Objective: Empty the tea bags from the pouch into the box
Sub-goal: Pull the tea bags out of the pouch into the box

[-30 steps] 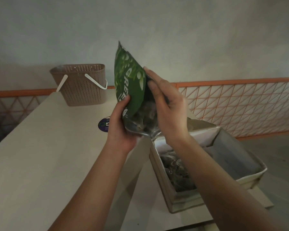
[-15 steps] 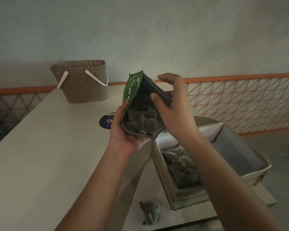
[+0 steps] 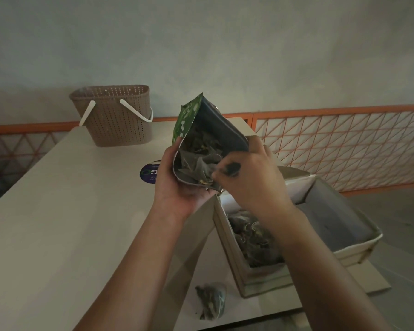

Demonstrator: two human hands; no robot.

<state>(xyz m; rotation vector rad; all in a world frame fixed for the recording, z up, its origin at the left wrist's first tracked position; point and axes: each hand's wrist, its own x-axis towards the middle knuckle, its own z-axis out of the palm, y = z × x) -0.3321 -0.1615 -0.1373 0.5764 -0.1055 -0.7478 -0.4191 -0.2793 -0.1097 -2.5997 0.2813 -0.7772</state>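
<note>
A green pouch with a grey foil lining is tilted, its open mouth facing me, above the left end of the cardboard box. My left hand cups the pouch from below. My right hand reaches into the mouth, fingertips pinched on a tea bag among several inside. More tea bags lie in the left part of the box. One tea bag lies on the table in front of the box.
A brown perforated basket with white handles stands at the table's far end. A round purple sticker sits on the tabletop. An orange mesh railing runs behind the table. The box's flaps stand open.
The pouch came down from upright to tilted, mouth toward me. My right hand moved from its outside into its mouth. A tea bag now lies on the table by the box.
</note>
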